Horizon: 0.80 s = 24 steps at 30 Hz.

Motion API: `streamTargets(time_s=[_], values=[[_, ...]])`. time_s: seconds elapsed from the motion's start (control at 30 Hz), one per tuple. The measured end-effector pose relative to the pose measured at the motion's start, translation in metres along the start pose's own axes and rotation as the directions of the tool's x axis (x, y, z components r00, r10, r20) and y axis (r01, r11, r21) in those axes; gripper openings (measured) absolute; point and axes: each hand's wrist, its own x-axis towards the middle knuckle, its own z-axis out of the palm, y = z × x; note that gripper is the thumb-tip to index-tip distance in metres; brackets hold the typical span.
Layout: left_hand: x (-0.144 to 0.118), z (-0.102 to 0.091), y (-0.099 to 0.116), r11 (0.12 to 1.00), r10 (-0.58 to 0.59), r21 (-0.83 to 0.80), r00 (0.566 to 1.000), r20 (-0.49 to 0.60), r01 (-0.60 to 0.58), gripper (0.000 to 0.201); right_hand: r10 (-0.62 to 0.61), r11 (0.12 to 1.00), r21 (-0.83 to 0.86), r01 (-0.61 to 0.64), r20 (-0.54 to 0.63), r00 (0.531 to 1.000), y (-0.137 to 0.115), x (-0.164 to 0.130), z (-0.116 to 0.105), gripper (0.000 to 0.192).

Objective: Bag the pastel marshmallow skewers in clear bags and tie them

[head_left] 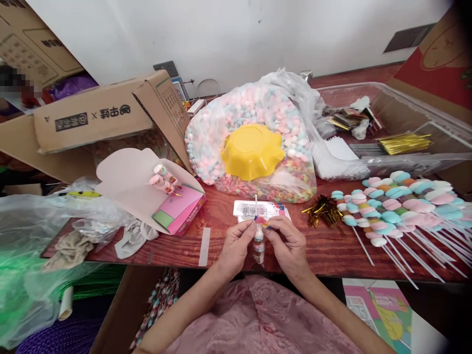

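Near the table's front edge, my left hand (238,241) and my right hand (289,242) meet at the neck of a small clear bottle (258,250). Their fingertips pinch a small red, blue and yellow piece (262,221); its exact kind is too small to tell. A thin white stick (256,201) rises just above it. Behind my fingers lie printed white cards (245,208). To the right sit a bunch of shiny gold ties (323,211) and a pile of pink, blue and white marshmallow skewers (398,206).
An upturned yellow bowl (253,150) rests on plastic bags of marshmallows (206,132) and ring candies. A clear bin (442,115) stands back right. At left are a cardboard box (96,115), a pink package (184,209), small bottles (161,179) and a tape strip (204,247).
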Motion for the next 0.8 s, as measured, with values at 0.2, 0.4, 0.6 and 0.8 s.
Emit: streamTargets(time_s=[0.2, 0.4, 0.6, 0.8], values=[[0.002, -0.004, 0.011, 0.990, 0.088, 0.118, 0.995, -0.053, -0.081, 0.032, -0.133, 0.984, -0.118, 0.135, 0.025, 0.991, -0.006, -0.006, 0.002, 0.023], [0.002, 0.000, 0.013, 0.936, 0.237, 0.268, 0.971, -0.007, -0.227, 0.029, -0.129, 0.988, -0.090, 0.127, -0.015, 0.992, -0.012, 0.001, -0.005, 0.018], [0.001, 0.004, 0.012, 0.926, 0.183, 0.327, 0.982, 0.050, -0.189, 0.040, -0.109, 0.993, -0.056, 0.106, -0.057, 0.992, -0.008, 0.008, -0.006, 0.011], [-0.003, 0.002, 0.008, 0.899, 0.151, 0.404, 0.985, 0.084, -0.172, 0.049, -0.119, 0.990, -0.073, 0.120, 0.018, 0.993, -0.006, 0.006, -0.003, 0.011]])
